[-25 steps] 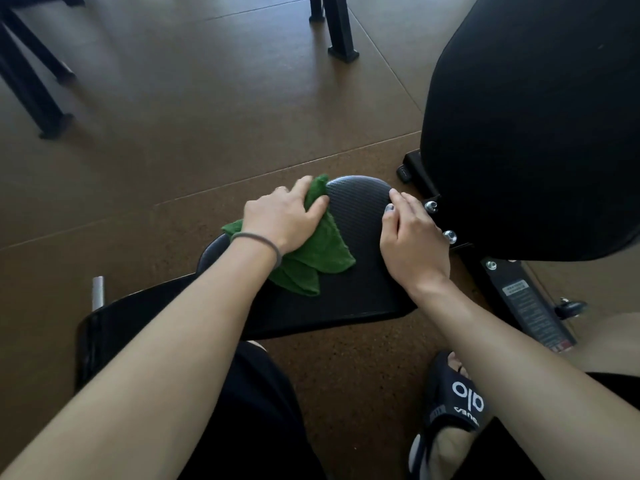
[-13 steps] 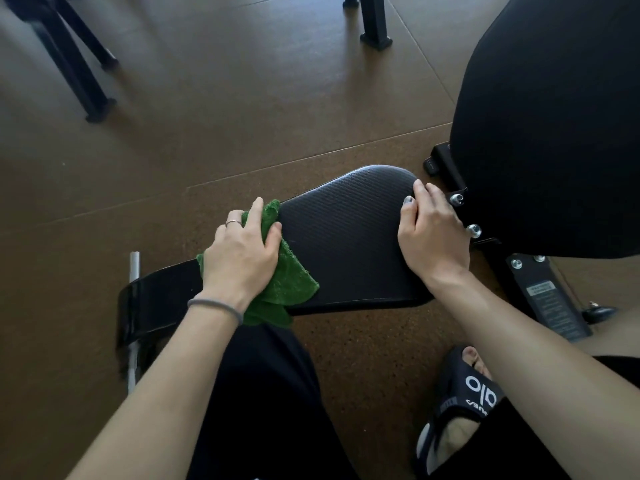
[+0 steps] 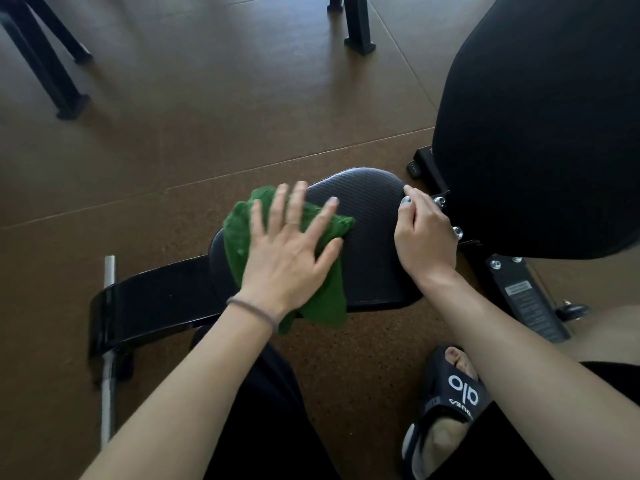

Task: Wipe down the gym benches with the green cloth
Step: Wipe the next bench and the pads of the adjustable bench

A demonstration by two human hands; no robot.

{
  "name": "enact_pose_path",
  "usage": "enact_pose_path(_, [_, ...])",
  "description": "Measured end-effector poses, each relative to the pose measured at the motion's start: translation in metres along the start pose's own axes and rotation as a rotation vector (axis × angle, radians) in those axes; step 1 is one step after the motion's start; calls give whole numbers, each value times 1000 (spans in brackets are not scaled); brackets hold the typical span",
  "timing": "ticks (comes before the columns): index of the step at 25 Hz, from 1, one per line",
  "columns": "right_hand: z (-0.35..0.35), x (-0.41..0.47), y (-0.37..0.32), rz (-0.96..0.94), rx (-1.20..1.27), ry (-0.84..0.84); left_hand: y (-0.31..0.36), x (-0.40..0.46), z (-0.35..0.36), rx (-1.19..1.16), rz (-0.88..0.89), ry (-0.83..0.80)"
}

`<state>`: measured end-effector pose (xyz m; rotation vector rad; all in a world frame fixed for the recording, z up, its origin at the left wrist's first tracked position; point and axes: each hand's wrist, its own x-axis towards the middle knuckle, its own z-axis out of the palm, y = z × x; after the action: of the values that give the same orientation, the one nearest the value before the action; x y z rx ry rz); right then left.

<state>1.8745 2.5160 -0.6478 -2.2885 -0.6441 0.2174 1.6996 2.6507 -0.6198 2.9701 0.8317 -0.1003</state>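
Near the lower right of the frame, a black slide sandal [image 3: 450, 396] rests on the brown floor [image 3: 173, 150]. At centre, the left hand [image 3: 289, 254], fingers spread flat, presses the green cloth [image 3: 239, 230] onto the bench seat pad [image 3: 370, 244]; the right hand [image 3: 424, 240] curls over the pad's right edge. The black backrest [image 3: 540, 126] fills the upper right.

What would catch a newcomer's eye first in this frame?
The green cloth, the only bright thing here, lies on the black seat pad at centre, pressed flat by the left hand with spread fingers. The right hand grips the pad's right edge, under the large black backrest.
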Motion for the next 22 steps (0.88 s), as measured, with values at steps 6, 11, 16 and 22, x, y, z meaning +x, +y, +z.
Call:
enact_pose_path(6, [-14,-17,8,192,113,-88,7,-7,-7,31,-136,-129])
enact_pose_path(11, [-14,-22,9,337,351,-74,38,66,-3,14,11,-141])
enact_pose_path(16, [-9,-15,16,408,474,-69,75,116,3,41,147,-154])
enact_pose_path(22, [-21,-13,20,571,1049,-178,87,76,4,33,396,-115])
